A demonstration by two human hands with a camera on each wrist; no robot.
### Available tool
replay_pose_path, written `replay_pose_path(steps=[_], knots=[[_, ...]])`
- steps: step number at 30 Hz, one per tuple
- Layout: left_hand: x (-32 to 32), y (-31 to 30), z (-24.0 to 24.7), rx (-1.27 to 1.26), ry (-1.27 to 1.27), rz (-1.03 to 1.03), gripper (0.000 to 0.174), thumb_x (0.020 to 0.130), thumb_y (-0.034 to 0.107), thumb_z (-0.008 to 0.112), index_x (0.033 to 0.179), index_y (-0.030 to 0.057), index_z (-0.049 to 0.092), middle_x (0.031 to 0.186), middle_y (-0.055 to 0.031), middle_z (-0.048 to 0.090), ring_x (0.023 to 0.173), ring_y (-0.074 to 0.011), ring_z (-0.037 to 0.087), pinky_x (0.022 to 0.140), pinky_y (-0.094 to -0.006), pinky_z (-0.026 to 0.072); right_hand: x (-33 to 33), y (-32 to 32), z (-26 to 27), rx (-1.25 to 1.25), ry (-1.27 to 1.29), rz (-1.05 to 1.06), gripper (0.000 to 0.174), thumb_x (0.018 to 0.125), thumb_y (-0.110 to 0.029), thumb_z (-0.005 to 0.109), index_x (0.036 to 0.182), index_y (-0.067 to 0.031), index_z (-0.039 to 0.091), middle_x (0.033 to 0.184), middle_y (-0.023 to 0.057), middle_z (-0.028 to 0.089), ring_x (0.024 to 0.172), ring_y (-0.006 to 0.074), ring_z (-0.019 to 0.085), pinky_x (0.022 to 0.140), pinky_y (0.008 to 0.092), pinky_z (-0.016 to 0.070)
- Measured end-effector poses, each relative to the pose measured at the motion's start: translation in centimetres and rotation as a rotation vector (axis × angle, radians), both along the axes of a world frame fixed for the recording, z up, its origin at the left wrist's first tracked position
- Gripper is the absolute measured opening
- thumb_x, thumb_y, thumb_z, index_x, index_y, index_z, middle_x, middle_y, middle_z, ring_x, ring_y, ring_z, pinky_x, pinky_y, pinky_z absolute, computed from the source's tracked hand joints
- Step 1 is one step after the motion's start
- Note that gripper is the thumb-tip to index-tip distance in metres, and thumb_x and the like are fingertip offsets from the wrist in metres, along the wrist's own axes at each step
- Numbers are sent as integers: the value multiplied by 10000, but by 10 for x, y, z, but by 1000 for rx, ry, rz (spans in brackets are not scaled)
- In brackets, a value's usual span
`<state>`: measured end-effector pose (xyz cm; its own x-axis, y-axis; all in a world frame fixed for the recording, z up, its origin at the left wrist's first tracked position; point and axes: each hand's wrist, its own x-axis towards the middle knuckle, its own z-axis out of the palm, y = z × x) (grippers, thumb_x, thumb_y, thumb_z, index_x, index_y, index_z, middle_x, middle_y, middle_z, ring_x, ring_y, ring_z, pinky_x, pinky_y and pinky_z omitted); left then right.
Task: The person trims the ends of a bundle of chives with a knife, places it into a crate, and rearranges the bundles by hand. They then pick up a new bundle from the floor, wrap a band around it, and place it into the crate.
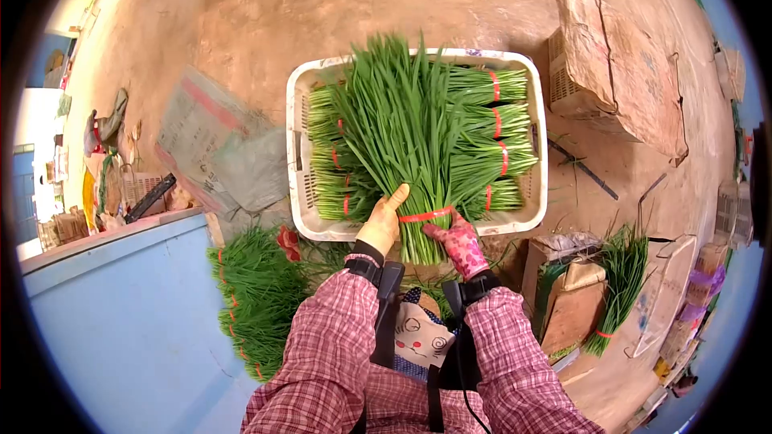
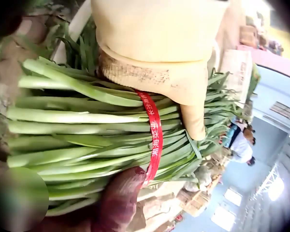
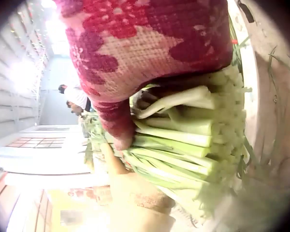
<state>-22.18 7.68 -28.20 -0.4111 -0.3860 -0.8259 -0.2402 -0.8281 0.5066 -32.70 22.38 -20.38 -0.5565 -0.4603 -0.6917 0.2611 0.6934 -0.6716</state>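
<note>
One red-banded bundle of long green leafy stalks [image 1: 402, 137] is gripped above the white plastic crate [image 1: 542, 169] by a cream-gloved left hand [image 1: 379, 225] and a pink floral-gloved right hand [image 1: 460, 247]. Likely light, floppy-tipped and easily bruised, it is best held around its firmer pale stems [image 2: 77, 117].

Prob. a veg packing area or wholesale mkt hall, can't tell which: bare dusty floor [image 1: 281, 8], white plastic crate [image 1: 295, 112] w/ tied bunches of greens [image 1: 481, 157] in rows, more bunches [image 1: 261, 289] heaped nearby, printed red tape [image 2: 154, 135] round stems, wrapped box [image 1: 627, 80] alongside, ribbed roof [image 3: 9, 96] w/ bright lights [image 2: 275, 187], ppl [image 2: 241, 147] in b/g
</note>
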Motion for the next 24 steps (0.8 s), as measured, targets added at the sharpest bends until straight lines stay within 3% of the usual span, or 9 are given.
replay_pose_path(steps=[2,4,11,14,15,17,18,20,24], knots=[[16,-8,-39,155,-58,-23,1039,755,631,818,1474,-6,424,1446,-164,532,1300,-272,468,1093,-415,363,0,-17,-2,80,-125,27,802,793,-349,866,1385,71,524,1078,177,724,983,238,680,875,335,517],[7,-6,-1,68,-133,-35,939,769,631,806,1417,20,508,1348,-122,603,1231,-259,516,1044,-411,397,7,-15,0,6,-141,-23,722,807,-324,857,1313,97,562,987,129,721,912,185,663,835,317,510],[10,-26,32,237,170,-15,814,862,470,799,1412,-29,465,1356,-142,601,1246,-257,552,1060,-384,428,4,5,-27,-322,-339,-148,809,940,-511,700,1427,84,450,1293,87,600,1144,166,541,1021,310,405],[22,-4,-1,270,213,66,597,863,333,830,1324,37,593,1260,-44,666,1147,-202,587,1033,-355,437,-9,10,-37,-161,-349,-155,704,926,-455,728,1343,83,548,1278,122,630,1149,186,581,1019,297,436],[21,-20,52,288,112,-46,920,800,512,840,1442,-2,427,1388,-130,571,1305,-236,505,1095,-369,391,-18,1,-27,-67,-289,-27,610,905,-443,748,1217,66,621,1102,87,693,967,168,616,872,310,486],[29,-12,69,214,157,-15,734,875,445,791,1386,5,504,1299,-69,619,1155,-169,565,994,-304,425,-21,-8,-21,-145,-340,-6,558,886,-423,768,1144,55,644,994,64,698,856,154,595,786,314,478],[35,-4,68,178,184,23,620,919,392,764,1355,1,560,1285,-43,650,1202,-174,552,1087,-321,374,-19,-11,-17,-181,-373,5,532,876,-413,777,1108,50,656,940,52,701,801,147,584,743,316,474],[41,-4,95,199,179,1,634,956,379,719,1400,-19,504,1339,-63,608,1234,-181,533,1109,-311,353,-24,-5,-22,22,-294,196,498,815,-321,841,1114,36,667,947,85,715,830,160,623,762,328,502],[59,24,88,61,352,39,699,975,433,679,1453,-21,445,1335,-99,598,1198,-183,550,1058,-300,397,-24,-18,12,-78,-182,279,635,745,-277,902,1221,38,623,1053,141,735,967,221,676,878,362,528]])
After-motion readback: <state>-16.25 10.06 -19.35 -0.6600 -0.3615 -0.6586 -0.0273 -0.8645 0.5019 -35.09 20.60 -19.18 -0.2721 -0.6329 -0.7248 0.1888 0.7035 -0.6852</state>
